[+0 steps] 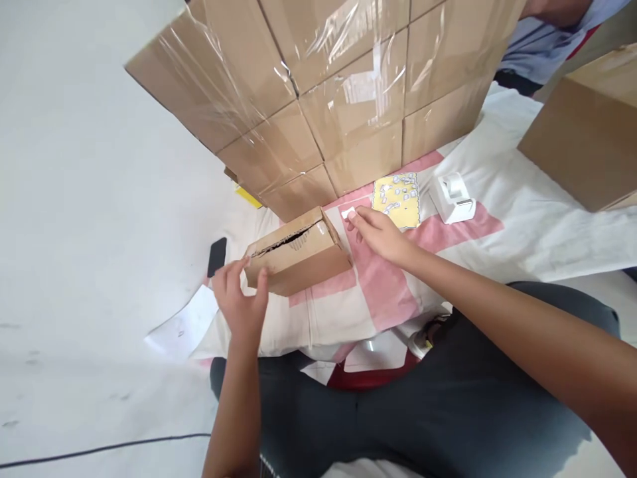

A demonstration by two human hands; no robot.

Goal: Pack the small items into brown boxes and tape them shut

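A small brown cardboard box [303, 265] lies on the pink and white cloth, with a ragged, torn slit along its top. At the box's left end is my left hand [241, 299], its thumb and fingers apart around the near corner; whether they press on it I cannot tell. My right hand [375, 232], just right of the box, pinches a small white paper piece [347, 212] between thumb and fingers. Beyond that hand lies a yellow sheet [405, 209] with several small whitish pieces on it. A white tape dispenser [455, 199] stands to its right.
Several taped cardboard boxes [343, 99] form a wall behind the cloth [527, 219]. Another carton [587, 133] stands at right, near a person's sleeve [530, 46]. A black phone [217, 257] and a white paper sheet [186, 325] lie at left.
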